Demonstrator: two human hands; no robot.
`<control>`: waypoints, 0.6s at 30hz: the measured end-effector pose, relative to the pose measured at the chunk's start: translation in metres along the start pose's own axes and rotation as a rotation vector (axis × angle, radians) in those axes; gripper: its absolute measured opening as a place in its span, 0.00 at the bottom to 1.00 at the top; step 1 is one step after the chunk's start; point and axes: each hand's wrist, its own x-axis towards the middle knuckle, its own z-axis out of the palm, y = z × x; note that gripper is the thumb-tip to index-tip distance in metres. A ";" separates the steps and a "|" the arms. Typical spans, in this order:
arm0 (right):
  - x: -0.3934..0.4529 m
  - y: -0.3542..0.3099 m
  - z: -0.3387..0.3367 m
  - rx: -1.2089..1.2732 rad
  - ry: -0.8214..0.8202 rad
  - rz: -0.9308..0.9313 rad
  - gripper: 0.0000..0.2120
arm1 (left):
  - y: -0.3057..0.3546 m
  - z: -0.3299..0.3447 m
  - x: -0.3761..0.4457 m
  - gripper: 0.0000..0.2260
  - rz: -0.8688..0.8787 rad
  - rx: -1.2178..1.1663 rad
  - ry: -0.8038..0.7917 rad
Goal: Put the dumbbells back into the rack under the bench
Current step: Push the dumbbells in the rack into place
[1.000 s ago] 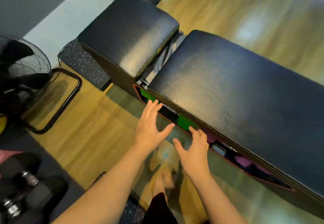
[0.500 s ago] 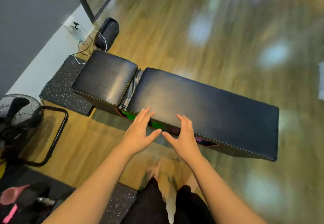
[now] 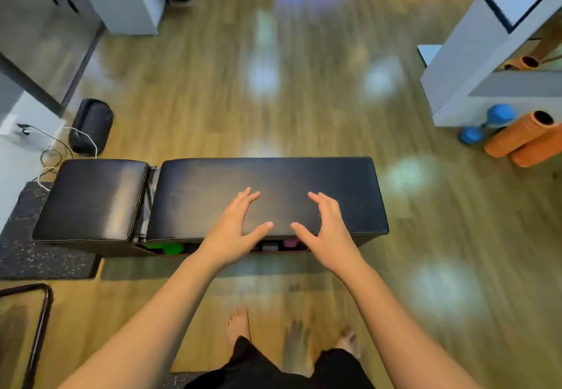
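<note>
Both hands are held out over the near half of the black padded bench (image 3: 267, 181), palms down and empty. The left hand (image 3: 234, 230) has its fingers spread and its thumb angled toward the right hand (image 3: 327, 233), whose fingers are slightly curled; the two thumbs point at each other with a clear gap between them, and neither hand grips anything. Whether the palms touch the padding or hang just above it cannot be told. Directly below the hands, under the bench's front edge, the rack (image 3: 213, 250) shows as a dark slot: a green dumbbell (image 3: 165, 248) lies in it to the left of the left wrist, and a pink dumbbell (image 3: 289, 244) sits between the two wrists, next to a small grey piece that is too blurred to identify. Well away to the right of the right hand, a blue dumbbell (image 3: 486, 124) rests on the wooden floor (image 3: 304, 99) beside two orange foam rollers (image 3: 523, 139) — all close against a white cabinet (image 3: 474, 63). Left of the left hand, the bench's shorter cushion (image 3: 91, 200) adjoins the long one, with a dark speckled mat (image 3: 21, 254) under that end. Two bare feet — the left foot (image 3: 238, 323) sharper than the other — stand on the floor below the forearms.
</note>
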 end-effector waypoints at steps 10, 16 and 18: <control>-0.023 0.121 -0.207 0.039 0.031 0.017 0.32 | 0.153 0.140 0.058 0.31 -0.019 -0.129 0.114; 0.010 0.155 -0.302 -0.028 0.030 -0.045 0.32 | 0.239 0.190 0.111 0.31 0.046 -0.164 0.104; 0.035 0.165 -0.326 -0.037 0.025 -0.060 0.32 | 0.257 0.197 0.140 0.31 0.050 -0.166 0.107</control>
